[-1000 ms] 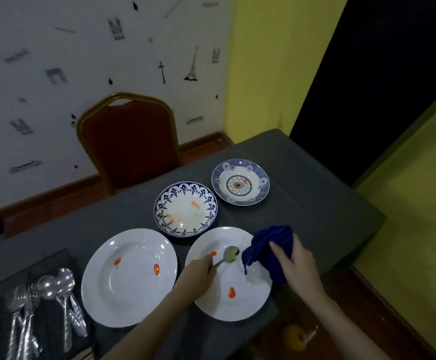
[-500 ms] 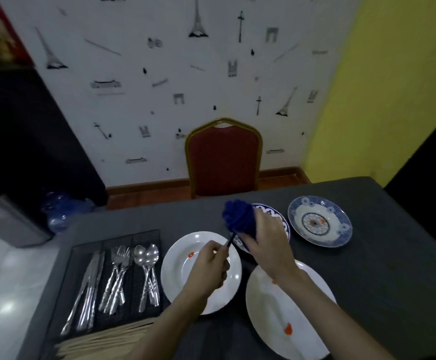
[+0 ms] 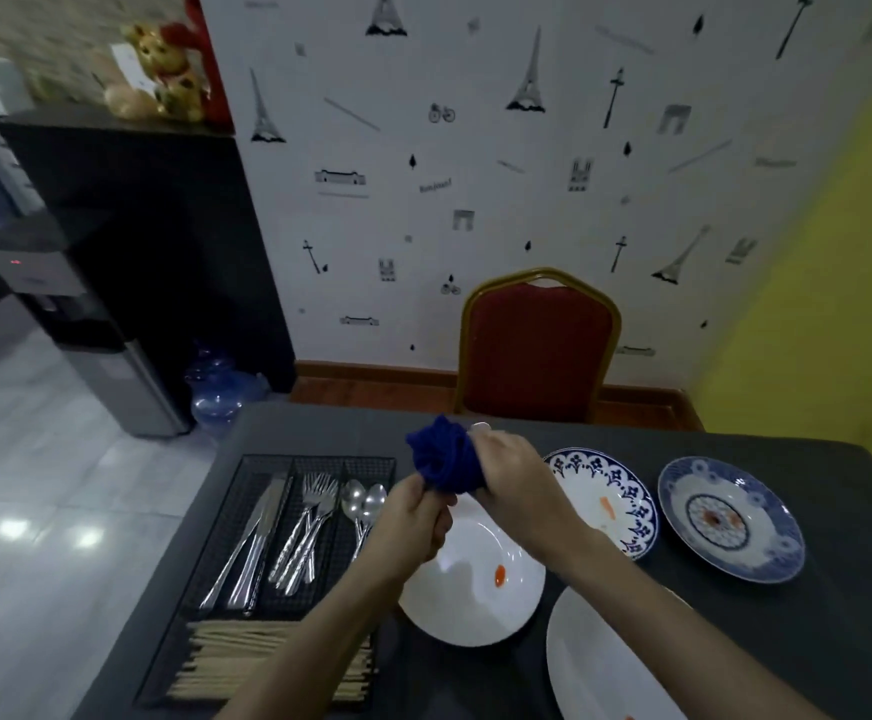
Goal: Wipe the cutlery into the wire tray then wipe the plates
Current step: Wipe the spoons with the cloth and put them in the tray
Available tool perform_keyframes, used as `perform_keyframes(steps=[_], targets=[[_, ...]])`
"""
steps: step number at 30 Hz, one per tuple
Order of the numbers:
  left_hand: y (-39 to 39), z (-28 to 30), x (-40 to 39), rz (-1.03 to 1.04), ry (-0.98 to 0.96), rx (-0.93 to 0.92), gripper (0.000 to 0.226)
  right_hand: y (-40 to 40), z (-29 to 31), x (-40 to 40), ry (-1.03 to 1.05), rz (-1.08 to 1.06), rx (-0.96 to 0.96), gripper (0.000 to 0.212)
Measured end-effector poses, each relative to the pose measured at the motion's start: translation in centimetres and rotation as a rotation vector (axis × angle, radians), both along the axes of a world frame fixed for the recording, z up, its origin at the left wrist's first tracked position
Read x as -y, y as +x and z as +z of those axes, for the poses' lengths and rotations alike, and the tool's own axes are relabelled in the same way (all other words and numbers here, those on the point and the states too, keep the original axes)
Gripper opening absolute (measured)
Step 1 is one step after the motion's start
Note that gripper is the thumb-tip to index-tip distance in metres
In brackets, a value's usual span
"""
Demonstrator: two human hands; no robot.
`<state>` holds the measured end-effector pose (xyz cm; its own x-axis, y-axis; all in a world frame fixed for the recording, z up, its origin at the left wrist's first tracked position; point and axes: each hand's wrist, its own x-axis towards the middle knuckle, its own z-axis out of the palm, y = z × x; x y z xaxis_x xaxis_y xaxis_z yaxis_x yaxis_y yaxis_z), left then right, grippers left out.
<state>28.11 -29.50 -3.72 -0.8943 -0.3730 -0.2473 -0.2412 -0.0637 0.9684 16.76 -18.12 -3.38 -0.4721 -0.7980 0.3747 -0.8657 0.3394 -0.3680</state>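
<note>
Spoon is bundled in the blue cloth, only its shiny tip peeking out the top, held up over the dark table between my two hands. My right hand is clamped around the cloth and spoon, and my left hand is fisted just below, pinching the cloth's lower end, though I can't make out the handle. Off to the left I see the wire tray holding knives, forks and two spoons, with a stained white plate under my wrists.
</note>
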Motion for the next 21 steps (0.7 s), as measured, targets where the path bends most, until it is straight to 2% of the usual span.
perform_keyframes(steps=[4,8,12,16,18,21], targets=[[0.1,0.3,0.0,-0.012,-0.041,-0.002,0.024,-2.2,0.7,-0.3,-0.013,-0.117,0.011,0.027],[-0.4,0.9,0.4,-0.01,-0.024,-0.013,0.022,-0.2,0.3,-0.7,0.029,0.017,-0.001,0.039],[0.0,0.8,-0.1,-0.05,-0.039,-0.022,0.023,-1.7,0.5,-1.5,-0.013,-0.129,-0.019,0.033],[-0.3,0.8,-0.3,-0.072,0.0,-0.041,0.021,-0.3,0.5,-1.9,0.023,-0.016,-0.076,0.041],[-0.1,0.6,-0.6,-0.106,-0.021,-0.037,0.022,-1.9,0.4,-2.7,0.066,-0.079,-0.184,0.045],[-0.5,0.5,-1.2,-0.123,-0.036,-0.046,0.022,-3.3,0.5,-3.5,0.028,-0.214,-0.135,0.039]])
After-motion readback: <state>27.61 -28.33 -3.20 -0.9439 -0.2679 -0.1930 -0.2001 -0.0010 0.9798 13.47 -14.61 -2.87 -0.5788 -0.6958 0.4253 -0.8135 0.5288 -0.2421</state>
